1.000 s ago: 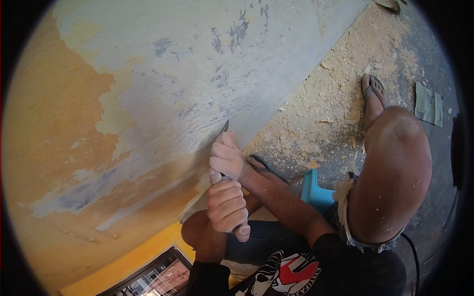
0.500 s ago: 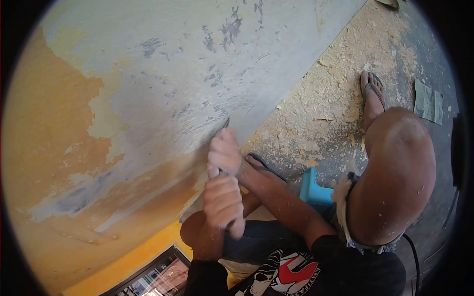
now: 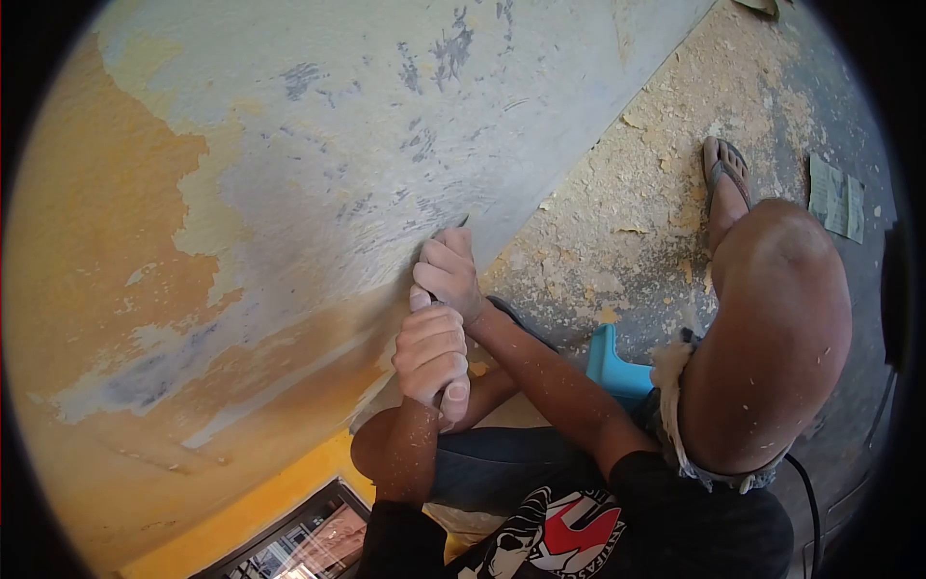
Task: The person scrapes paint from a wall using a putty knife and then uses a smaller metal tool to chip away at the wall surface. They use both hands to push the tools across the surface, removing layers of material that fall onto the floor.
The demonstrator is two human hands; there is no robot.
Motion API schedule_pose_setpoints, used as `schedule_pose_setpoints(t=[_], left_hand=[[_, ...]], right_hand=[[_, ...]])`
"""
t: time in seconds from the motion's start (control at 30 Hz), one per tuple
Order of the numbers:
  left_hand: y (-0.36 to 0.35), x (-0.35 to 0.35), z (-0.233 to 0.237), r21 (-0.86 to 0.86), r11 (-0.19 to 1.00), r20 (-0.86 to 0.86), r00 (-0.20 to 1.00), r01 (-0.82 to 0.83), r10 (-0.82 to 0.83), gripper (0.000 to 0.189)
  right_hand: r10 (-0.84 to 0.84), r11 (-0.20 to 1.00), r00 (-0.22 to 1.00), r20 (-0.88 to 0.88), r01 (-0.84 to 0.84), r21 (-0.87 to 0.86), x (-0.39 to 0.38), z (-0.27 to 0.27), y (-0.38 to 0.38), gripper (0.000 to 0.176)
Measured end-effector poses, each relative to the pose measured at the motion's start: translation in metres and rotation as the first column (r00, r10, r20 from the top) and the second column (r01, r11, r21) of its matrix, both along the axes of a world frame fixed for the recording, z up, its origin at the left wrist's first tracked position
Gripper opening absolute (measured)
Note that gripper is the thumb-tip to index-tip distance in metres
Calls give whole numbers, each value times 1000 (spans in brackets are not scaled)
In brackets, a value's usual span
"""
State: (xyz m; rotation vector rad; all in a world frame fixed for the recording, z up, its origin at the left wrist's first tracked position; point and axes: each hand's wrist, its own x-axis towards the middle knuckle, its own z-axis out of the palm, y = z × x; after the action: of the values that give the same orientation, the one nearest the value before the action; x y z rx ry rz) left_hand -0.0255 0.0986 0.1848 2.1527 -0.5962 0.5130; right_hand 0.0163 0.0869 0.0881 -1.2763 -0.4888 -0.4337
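My right hand (image 3: 449,267) is closed around a scraper, nearer the wall. Only the thin dark tip of the scraper (image 3: 465,221) shows past the fingers, at the wall surface. Just behind it, my left hand (image 3: 430,355) is wrapped round the rear of the same tool, thumb pointing back toward me. Most of the handle is hidden by both fists. The wall (image 3: 318,203) has bare grey-white patches with dark scrape marks, bordered by peeling yellow-orange paint (image 3: 145,193) on the left.
Paint flakes (image 3: 617,212) cover the floor along the wall. A blue plastic stool (image 3: 617,372) stands under me. My sandalled foot (image 3: 726,179) and bent knee (image 3: 772,318) are to the right, near a flat greenish sheet (image 3: 836,198). A dark-framed glass pane (image 3: 309,536) is at lower left.
Both hands have shifted slightly upward together with the scraper, its tip now further up and right along the wall. My grip stays the same.
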Motion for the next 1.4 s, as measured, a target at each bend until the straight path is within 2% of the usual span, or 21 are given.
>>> schedule_pose_setpoints(t=[0.13,0.2,0.23,0.3,0.5,0.53,0.6,0.67,0.73,0.83,0.9,0.93,1.0,1.03,1.1,1.17,1.2,1.23,1.3,1.33,1.4], left_hand=[[-10,5,12,145,964,-19,975,223,-222,33],[-12,-4,2,63,988,48,990,-139,136,33],[-13,-4,2,65,988,53,989,-142,139,33],[-13,4,-3,64,996,42,997,67,-70,34],[1,-3,-20,17,1000,-78,997,-16,17,37],[-15,-5,-14,142,989,-89,996,36,-23,37],[-34,-6,-10,288,957,-67,998,33,-14,36],[-46,-10,-18,247,968,-64,996,-37,55,30],[-61,-15,-41,262,963,-63,995,-63,82,21],[-99,-21,-97,179,967,-38,981,-180,189,22],[-120,-29,-143,165,942,-39,953,-292,302,24],[-122,-32,-154,140,940,-3,949,-310,314,24],[-125,-45,-163,205,933,-162,929,-297,332,26],[-125,-48,-160,184,932,-146,929,-312,340,26],[-119,-49,-146,328,865,-117,893,-379,435,33],[-120,-43,-135,271,870,-50,897,-411,440,33],[-122,-38,-127,273,882,-13,915,-384,402,33],[-127,-34,-118,282,892,25,932,-354,362,33],[-142,-23,-103,258,915,32,949,-310,313,33],[-150,-18,-93,254,929,92,963,-268,252,33],[-159,-5,-77,284,938,149,975,-200,162,35]], right_hand=[[16,986,1000,16,-18,168,6,8,-9,24],[-56,996,998,24,54,68,5,-1,4,24],[-53,996,998,28,50,71,-1,-2,4,24],[-63,994,998,-17,64,92,-4,-10,-1,22],[-6,1000,1000,-12,6,-17,-5,-34,-6,20],[16,1000,999,35,-16,-16,-3,-37,-14,20],[66,998,998,7,-66,5,-11,-36,-31,26],[89,967,986,-143,-119,-225,-9,-23,-62,44],[125,959,986,-112,-149,-239,0,-53,-85,69],[205,873,978,-32,-197,-447,14,-83,-135,81],[393,600,830,-395,-558,-574,16,-118,-158,80],[399,585,841,-365,-540,-605,27,-140,-160,80],[404,282,521,-752,-853,-439,45,-175,-169,84],[399,266,533,-746,-846,-463,62,-174,-183,84],[380,-225,424,-822,-820,-527,105,-158,-200,80],[271,-670,509,-817,-510,-540,145,-97,-195,74],[222,-754,623,-750,-378,-537,156,-73,-197,78],[189,-824,726,-661,-248,-509,158,-40,-202,88],[187,-732,576,-796,-459,-504,166,13,-228,93],[179,-735,582,-794,-457,-500,157,47,-239,93],[-187,-533,233,-954,-840,-100,141,115,-257,92]])
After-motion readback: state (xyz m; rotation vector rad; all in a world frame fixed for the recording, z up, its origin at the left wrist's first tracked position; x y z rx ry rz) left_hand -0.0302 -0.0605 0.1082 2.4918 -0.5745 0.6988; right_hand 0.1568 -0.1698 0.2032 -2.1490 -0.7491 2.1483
